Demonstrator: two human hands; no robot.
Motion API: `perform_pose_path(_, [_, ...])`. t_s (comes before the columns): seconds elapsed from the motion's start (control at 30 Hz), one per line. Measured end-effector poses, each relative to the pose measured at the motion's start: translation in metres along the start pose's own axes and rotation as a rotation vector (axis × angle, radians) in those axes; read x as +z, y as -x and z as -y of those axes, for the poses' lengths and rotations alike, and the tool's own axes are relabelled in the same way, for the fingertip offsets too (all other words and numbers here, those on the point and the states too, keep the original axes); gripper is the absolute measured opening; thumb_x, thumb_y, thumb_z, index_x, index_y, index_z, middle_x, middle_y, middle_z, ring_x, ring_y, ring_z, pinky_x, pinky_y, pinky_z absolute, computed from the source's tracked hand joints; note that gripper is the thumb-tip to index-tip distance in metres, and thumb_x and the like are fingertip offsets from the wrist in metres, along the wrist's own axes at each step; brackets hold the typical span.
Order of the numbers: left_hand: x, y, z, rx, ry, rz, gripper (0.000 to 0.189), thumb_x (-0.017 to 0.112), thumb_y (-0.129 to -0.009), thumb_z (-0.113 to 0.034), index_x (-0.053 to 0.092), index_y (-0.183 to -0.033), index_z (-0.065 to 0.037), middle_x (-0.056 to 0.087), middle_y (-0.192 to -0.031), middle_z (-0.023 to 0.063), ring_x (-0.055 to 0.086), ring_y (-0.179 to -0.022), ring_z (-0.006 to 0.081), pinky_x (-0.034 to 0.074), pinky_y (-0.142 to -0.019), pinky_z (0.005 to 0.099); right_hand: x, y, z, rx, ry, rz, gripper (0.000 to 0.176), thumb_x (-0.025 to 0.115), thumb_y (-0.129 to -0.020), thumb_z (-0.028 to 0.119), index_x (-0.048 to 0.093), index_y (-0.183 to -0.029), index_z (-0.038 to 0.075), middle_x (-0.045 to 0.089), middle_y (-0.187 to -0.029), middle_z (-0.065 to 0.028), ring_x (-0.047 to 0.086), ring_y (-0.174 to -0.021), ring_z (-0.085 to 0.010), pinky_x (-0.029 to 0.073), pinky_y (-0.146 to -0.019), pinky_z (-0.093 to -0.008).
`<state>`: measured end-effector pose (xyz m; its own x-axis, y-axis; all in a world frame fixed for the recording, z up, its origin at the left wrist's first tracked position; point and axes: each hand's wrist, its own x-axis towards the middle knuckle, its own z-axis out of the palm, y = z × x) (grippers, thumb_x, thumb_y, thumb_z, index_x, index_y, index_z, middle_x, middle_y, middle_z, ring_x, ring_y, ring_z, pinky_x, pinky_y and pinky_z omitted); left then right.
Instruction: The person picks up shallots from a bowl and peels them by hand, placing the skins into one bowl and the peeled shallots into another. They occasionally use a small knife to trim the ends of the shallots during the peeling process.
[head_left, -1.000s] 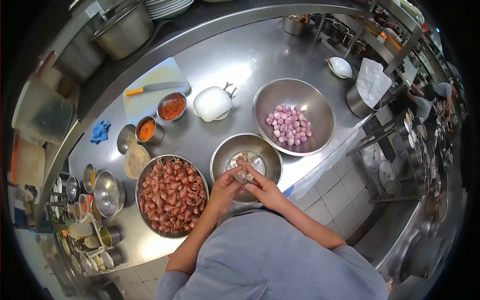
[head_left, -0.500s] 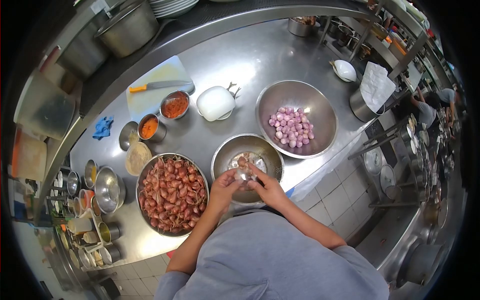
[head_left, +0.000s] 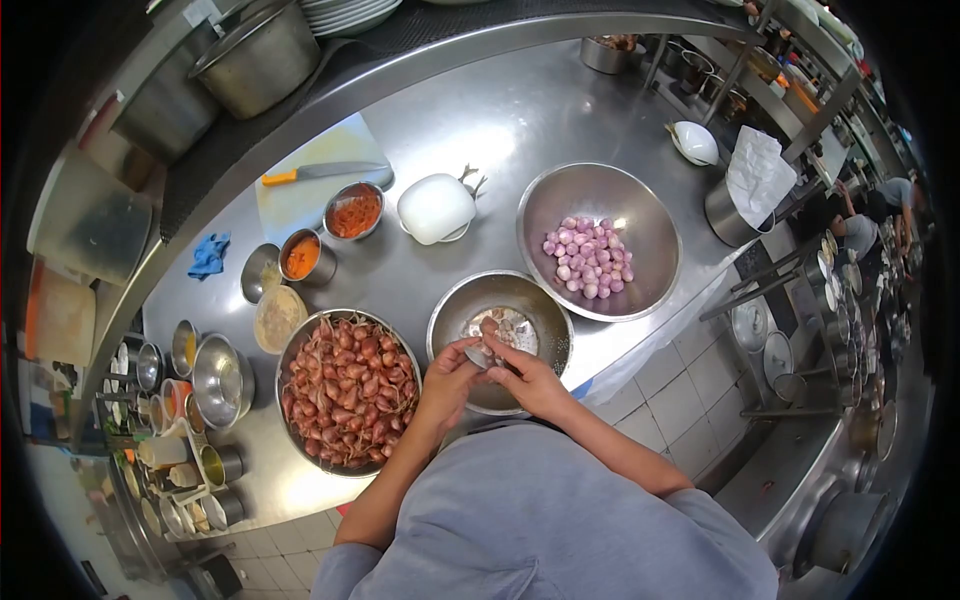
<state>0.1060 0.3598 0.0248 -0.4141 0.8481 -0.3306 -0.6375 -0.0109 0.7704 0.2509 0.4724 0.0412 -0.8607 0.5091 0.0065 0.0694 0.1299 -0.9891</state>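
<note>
My left hand (head_left: 450,385) and my right hand (head_left: 533,382) are close together over the near side of a steel bowl (head_left: 448,310), fingers pinched inward. Between them shows a small shiny grey piece, which looks like a short knife blade (head_left: 479,356); its handle is hidden by my right hand. Whatever my left fingers pinch is too small and covered to make out. Brownish scraps (head_left: 489,326) show just beyond my fingertips. To the left, unpeeled red shallots (head_left: 350,385) fill a round bowl. Peeled pinkish-purple shallots (head_left: 590,258) lie in a wider steel bowl (head_left: 645,215) at the right.
Behind the bowls are a white bowl-shaped item (head_left: 437,208), two metal cups of orange food (head_left: 354,212), and a cutting board (head_left: 345,140) with a yellow-handled knife (head_left: 320,172). A blue cloth (head_left: 208,256) and steel bowls (head_left: 222,380) stand left. A raised shelf (head_left: 450,60) borders the back.
My fingers have shifted slightly, and the shiny piece between them has turned and moved a little left. The camera view has shifted slightly; the bowls stay in place.
</note>
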Motion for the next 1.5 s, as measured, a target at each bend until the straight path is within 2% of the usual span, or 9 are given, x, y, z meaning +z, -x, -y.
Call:
perform_pose_path(0.1, [0.000,0.000,0.000,-0.026,0.023,-0.006,0.031,0.055,-0.096,-0.001,0.056,-0.127,-0.004,0.066,-0.113,0.0090,0.066,-0.103,0.0194,0.055,-0.085,0.0321,-0.005,0.001,0.001,0.057,0.063,0.047,0.049,0.057,-0.099,0.009,0.046,-0.146,0.005,0.054,-0.144,-0.0139,0.054,-0.128,-0.0200,0.040,-0.107,-0.0299])
perform_pose_path(0.63, [0.003,0.001,0.003,0.054,-0.187,0.061,0.036,0.059,-0.092,0.004,0.057,-0.128,0.000,0.065,-0.114,0.0087,0.064,-0.105,0.0150,0.053,-0.091,0.0314,-0.006,0.001,0.001,0.068,-0.171,0.026,0.050,0.057,-0.100,0.010,0.044,-0.148,0.005,0.056,-0.143,-0.0112,0.051,-0.129,-0.0172,0.039,-0.108,-0.0298])
perform_pose_path(0.73, [0.006,0.001,0.003,0.099,-0.188,0.016,0.032,0.060,-0.093,0.003,0.056,-0.124,0.000,0.067,-0.111,0.0072,0.065,-0.099,0.0151,0.053,-0.088,0.0308,-0.009,0.000,0.000,0.084,-0.260,0.118,0.053,0.051,-0.101,0.004,0.037,-0.152,0.007,0.038,-0.158,-0.0080,0.033,-0.144,-0.0173,0.030,-0.115,-0.0302])
perform_pose_path(0.83, [0.006,0.001,0.005,0.115,-0.194,0.008,0.032,0.060,-0.093,0.003,0.056,-0.124,0.001,0.066,-0.114,0.0084,0.065,-0.100,0.0162,0.054,-0.089,0.0312,-0.008,0.002,-0.010,0.082,-0.151,0.050,0.051,0.054,-0.102,0.008,0.039,-0.151,0.007,0.055,-0.143,-0.0086,0.056,-0.121,-0.0123,0.045,-0.100,-0.0264])
perform_pose_path(0.9, [0.004,0.001,0.005,0.131,-0.196,-0.013,0.031,0.059,-0.094,0.002,0.055,-0.125,0.001,0.065,-0.116,0.0096,0.065,-0.103,0.0170,0.054,-0.089,0.0312,-0.008,0.002,-0.009,0.236,-0.296,-0.036,0.048,0.054,-0.103,0.013,0.044,-0.149,0.010,0.067,-0.106,-0.0023,0.059,-0.079,-0.0050,0.049,-0.067,-0.0204])
perform_pose_path(1.0, [0.003,-0.001,0.001,0.125,-0.119,-0.046,0.031,0.058,-0.095,0.002,0.055,-0.126,0.000,0.064,-0.120,0.0117,0.064,-0.109,0.0191,0.055,-0.088,0.0314,-0.018,0.004,0.001,0.518,-0.572,-0.120,0.046,0.052,-0.105,0.022,0.045,-0.149,0.013,0.054,-0.080,0.0038,0.040,-0.057,-0.0023,0.033,-0.048,-0.0184])
perform_pose_path(1.17, [0.004,-0.004,-0.005,0.069,0.029,-0.015,0.031,0.058,-0.096,-0.001,0.053,-0.127,-0.002,0.064,-0.122,0.0140,0.064,-0.113,0.0227,0.056,-0.086,0.0333,-0.019,0.006,-0.004,0.709,-0.693,-0.067,0.053,0.052,-0.104,0.035,0.039,-0.151,0.015,0.047,-0.077,0.0041,0.041,-0.060,-0.0065,0.032,-0.048,-0.0203])
perform_pose_path(1.37, [0.067,-0.052,-0.061,0.089,-0.480,0.226,0.048,0.065,-0.095,-0.010,0.045,-0.138,0.001,0.060,-0.131,0.0160,0.064,-0.112,0.0221,0.054,-0.087,0.0299,-0.019,0.007,-0.012,0.737,-0.743,-0.002,0.055,0.051,-0.104,0.038,0.034,-0.153,0.017,0.049,-0.077,0.0032,0.043,-0.059,-0.0070,0.033,-0.048,-0.0211])
perform_pose_path(1.5, [0.107,-0.068,-0.079,0.328,-0.714,0.346,0.062,0.068,-0.091,-0.009,0.039,-0.147,-0.004,0.049,-0.141,0.0158,0.059,-0.120,0.0218,0.052,-0.093,0.0324,-0.018,0.003,-0.006,0.750,-0.733,-0.043,0.031,0.052,-0.103,0.043,0.053,-0.119,0.016,0.049,-0.075,0.0036,0.044,-0.060,-0.0073,0.034,-0.049,-0.0215])
